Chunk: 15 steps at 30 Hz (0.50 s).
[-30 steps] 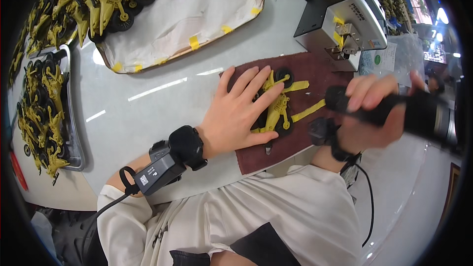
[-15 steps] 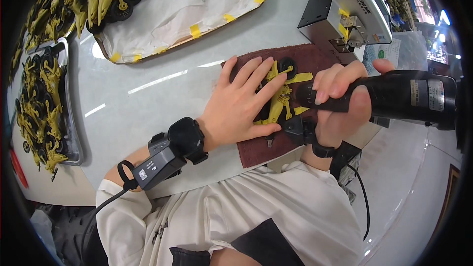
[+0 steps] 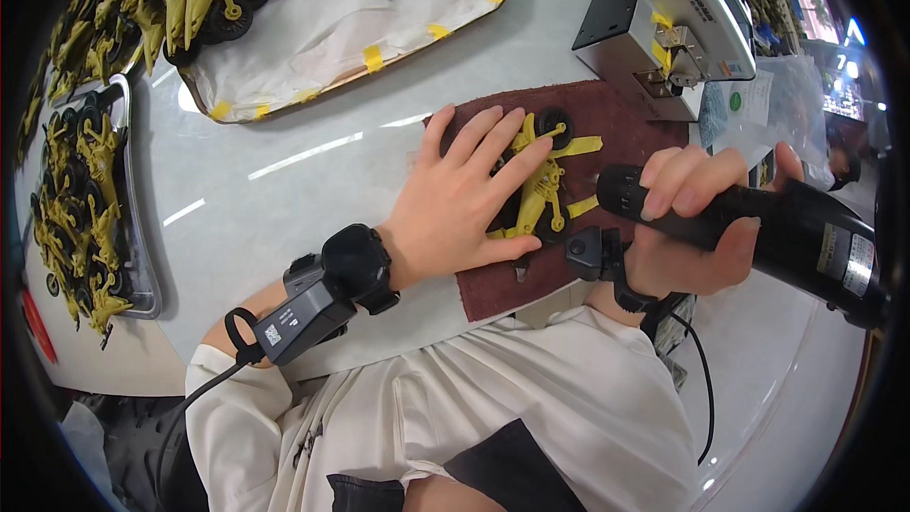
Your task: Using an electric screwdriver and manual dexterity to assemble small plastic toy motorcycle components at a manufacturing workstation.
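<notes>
Fingers spread, my left hand (image 3: 464,180) lies flat over a yellow toy vehicle with black wheels (image 3: 542,192), pressing it against a dark red cloth (image 3: 507,289). The hand covers the toy's left side; two wheels and its yellow arms show to the right of my fingers. My right hand (image 3: 701,218) is closed round a thick black electric screwdriver (image 3: 796,237), held sideways. The tool's front collar points left toward the toy and is apart from it. No bit can be made out at its tip.
A screw feeder box (image 3: 687,28) stands behind the cloth at the right. A paper-lined tray (image 3: 322,28) lies at the back, beside heaped yellow toy vehicles (image 3: 185,0). More toys fill a metal tray (image 3: 142,256) at the left. A plastic bag (image 3: 791,104) lies at the far right.
My right hand has drawn the electric screwdriver right and toward me, away from the toy, baring more of the toy's right side. My left hand has stayed in place.
</notes>
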Each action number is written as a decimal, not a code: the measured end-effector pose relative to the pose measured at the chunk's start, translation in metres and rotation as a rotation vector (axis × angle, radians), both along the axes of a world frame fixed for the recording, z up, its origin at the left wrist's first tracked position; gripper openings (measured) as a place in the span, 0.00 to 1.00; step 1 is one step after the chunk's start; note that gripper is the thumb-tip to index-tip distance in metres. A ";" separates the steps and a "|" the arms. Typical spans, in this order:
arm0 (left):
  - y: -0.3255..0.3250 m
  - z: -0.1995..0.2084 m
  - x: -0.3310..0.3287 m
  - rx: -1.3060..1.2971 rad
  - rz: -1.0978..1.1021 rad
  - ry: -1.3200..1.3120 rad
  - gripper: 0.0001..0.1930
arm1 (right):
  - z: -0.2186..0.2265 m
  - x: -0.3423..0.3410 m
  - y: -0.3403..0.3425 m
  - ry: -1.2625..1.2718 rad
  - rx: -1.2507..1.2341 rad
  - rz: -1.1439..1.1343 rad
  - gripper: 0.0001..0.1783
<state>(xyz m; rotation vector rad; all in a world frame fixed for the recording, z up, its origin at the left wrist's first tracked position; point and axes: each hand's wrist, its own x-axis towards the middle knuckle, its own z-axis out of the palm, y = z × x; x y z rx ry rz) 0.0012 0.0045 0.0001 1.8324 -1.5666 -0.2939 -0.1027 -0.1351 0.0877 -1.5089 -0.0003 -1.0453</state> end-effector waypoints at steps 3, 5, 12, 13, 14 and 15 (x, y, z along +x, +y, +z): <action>0.003 -0.001 0.000 0.011 0.013 -0.005 0.42 | -0.008 0.004 0.000 0.030 0.000 -0.012 0.43; 0.002 -0.002 0.000 0.006 0.005 -0.002 0.42 | -0.010 0.007 0.001 0.040 -0.001 0.002 0.40; 0.002 -0.002 0.000 -0.004 0.004 -0.003 0.42 | -0.016 0.010 0.004 0.134 -0.005 0.040 0.39; 0.002 -0.002 0.000 -0.004 0.006 -0.001 0.42 | -0.017 0.011 0.004 0.169 -0.022 0.030 0.39; 0.002 -0.001 0.000 -0.003 0.004 0.004 0.42 | -0.016 0.011 0.004 0.171 -0.021 0.032 0.39; 0.002 -0.001 0.000 -0.003 0.002 0.009 0.42 | -0.013 0.010 0.004 0.171 0.038 0.058 0.42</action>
